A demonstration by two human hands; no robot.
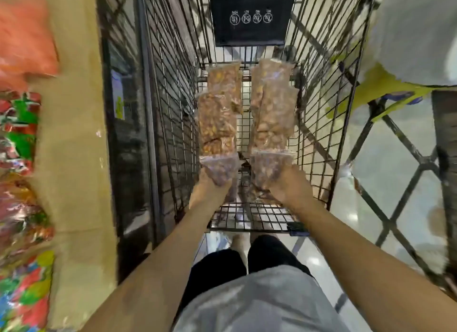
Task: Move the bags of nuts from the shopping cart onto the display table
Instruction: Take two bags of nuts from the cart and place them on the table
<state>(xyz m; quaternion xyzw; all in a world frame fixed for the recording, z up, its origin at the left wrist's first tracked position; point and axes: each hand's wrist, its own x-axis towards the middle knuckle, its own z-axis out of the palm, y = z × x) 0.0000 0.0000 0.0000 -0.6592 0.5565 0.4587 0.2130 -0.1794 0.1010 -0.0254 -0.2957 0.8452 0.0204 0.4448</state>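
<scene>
The table (71,114) stands at my left, just beside the left wall of the cart (170,104), and bright packs (19,134) lie along its left edge. My left hand (210,187) has its fingers curled round the near end of one bunch of nut bags (217,116). My right hand (288,188) grips a second bunch (272,109) in the same way. Both bunches run away from me, along the length of the cart, and seem raised over its floor. The next move, I think, is a swing to the left; the left hand is nearer to the table. Something blurred lies in the cart under my right hand; I cannot tell if it is a bag.
</scene>
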